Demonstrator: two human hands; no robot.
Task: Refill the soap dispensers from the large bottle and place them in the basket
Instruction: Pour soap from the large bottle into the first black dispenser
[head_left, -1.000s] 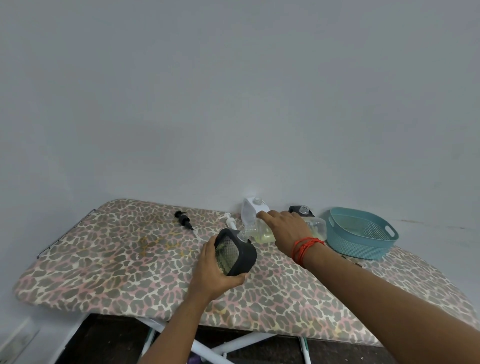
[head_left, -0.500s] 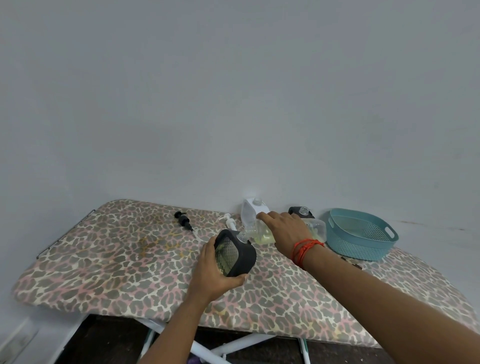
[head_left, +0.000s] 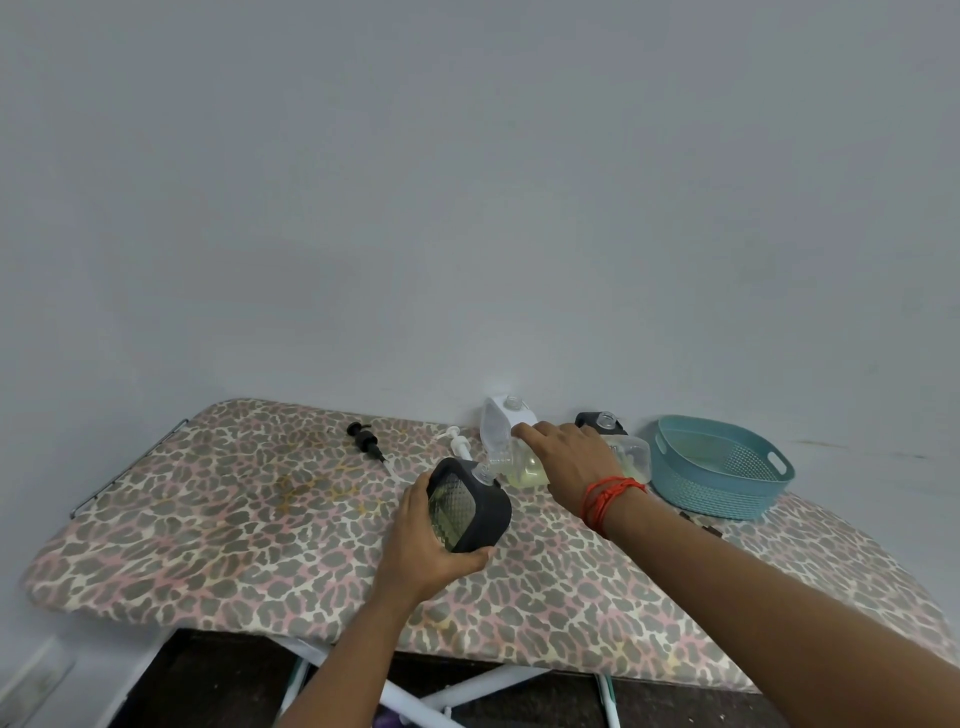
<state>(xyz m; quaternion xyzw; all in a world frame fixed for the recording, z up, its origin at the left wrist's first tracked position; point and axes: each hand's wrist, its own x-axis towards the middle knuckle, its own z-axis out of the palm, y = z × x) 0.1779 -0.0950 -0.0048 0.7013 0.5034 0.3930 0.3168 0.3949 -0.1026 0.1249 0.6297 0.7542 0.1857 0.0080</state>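
Observation:
My left hand (head_left: 422, 540) grips a black soap dispenser (head_left: 475, 504) with a clear patterned window, tilted over the board, its pump off. My right hand (head_left: 571, 462) holds the large clear bottle (head_left: 524, 462) of pale yellow soap tipped on its side, its neck meeting the dispenser's open neck. A white dispenser (head_left: 501, 423) stands behind the bottle, its neck open. Another black dispenser (head_left: 602, 423) stands partly hidden behind my right hand. The teal basket (head_left: 722, 467) sits empty at the right.
A black pump head (head_left: 368, 441) and a white pump head (head_left: 457, 444) lie on the leopard-print ironing board (head_left: 234, 519). The grey wall rises right behind the board. Small dark bits lie near the basket's front. White board legs show below.

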